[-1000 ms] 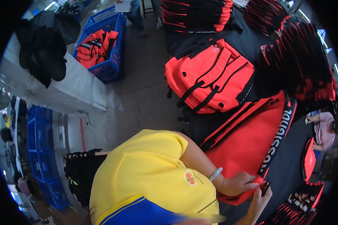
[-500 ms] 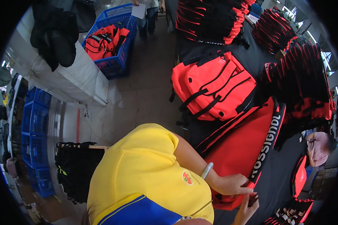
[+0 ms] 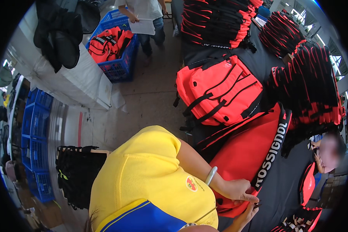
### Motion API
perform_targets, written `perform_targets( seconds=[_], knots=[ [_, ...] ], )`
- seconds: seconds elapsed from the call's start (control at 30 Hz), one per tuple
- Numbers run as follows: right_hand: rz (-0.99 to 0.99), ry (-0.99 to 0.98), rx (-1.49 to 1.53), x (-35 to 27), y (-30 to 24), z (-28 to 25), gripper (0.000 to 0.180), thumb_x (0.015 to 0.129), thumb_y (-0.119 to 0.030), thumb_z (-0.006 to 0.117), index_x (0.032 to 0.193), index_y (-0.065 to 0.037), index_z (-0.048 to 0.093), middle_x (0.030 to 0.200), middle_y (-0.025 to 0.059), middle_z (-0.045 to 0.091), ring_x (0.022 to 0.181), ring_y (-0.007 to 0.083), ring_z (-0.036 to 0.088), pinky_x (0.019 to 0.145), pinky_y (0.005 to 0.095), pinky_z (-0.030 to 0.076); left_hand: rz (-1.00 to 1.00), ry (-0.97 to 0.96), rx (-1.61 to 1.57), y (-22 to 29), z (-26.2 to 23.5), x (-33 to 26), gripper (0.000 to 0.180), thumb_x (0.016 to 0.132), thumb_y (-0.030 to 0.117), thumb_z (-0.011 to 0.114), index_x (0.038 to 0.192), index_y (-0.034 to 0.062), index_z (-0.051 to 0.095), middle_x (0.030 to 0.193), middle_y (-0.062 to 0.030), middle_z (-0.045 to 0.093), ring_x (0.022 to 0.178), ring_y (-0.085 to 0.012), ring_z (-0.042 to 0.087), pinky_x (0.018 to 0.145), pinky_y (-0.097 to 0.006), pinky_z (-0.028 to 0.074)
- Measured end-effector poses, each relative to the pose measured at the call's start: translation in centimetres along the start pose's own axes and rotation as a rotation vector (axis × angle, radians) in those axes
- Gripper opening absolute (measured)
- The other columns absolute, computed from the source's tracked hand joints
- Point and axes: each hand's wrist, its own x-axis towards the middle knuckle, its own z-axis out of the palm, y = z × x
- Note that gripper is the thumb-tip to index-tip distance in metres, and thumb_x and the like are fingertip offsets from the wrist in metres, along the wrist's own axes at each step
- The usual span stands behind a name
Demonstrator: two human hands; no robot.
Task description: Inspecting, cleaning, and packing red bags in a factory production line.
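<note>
A red bag panel with a black lettered band along its right edge lies slanted on the dark table. My left hand, a pale bangle at its wrist, is closed on the panel's near corner, its index finger stretched along the edge. Just below, my right hand has its fingers pinched together at the same corner. Something small and dark shows at its fingertips, too small to name. Beyond the panel rests a red backpack with black straps.
Tall stacks of red-and-black bag pieces stand along the far and right sides of the table. A blue crate holds red bags on the floor. One person carries papers there; another person is at the right.
My left index finger has straightened along the panel's corner. My right hand has shifted slightly left and turned, now showing less of the dark thing. The person with papers has come nearer.
</note>
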Motion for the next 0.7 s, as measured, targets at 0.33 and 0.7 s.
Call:
perform_targets(
  seconds=[0.33, 0.7],
  knots=[
    [-0.067, 0.242, -0.030, 0.3, 1.7, 0.9, 0.036, 0.093, -0.034, 0.052, 0.110, -0.002, 0.052, 0.086, 0.0112, 0.056, 0.079, 0.0215, 0.058, 0.073, 0.0334, 0.049, -0.097, -0.052, 0.362, 1.7, -1.3, 0.2, 0.071, 0.085, 0.062, 0.059, 0.054, -0.0016, 0.057, 0.053, -0.0088, 0.062, 0.048, -0.0193, 0.062, 0.054, -0.031, 0.052],
    [0.037, 0.223, 0.143, 0.4, 4.7, -1.9, 0.021, 0.083, -0.008, 0.067, 0.101, 0.002, 0.061, 0.096, 0.0108, 0.065, 0.085, 0.0180, 0.063, 0.080, 0.0320, 0.052, 0.323, -0.210, 0.333, -1.8, -1.7, 2.4, 0.057, 0.096, 0.044, 0.050, 0.064, -0.0029, 0.057, 0.057, -0.0175, 0.060, 0.051, -0.0281, 0.063, 0.046, -0.035, 0.047]
  ],
)
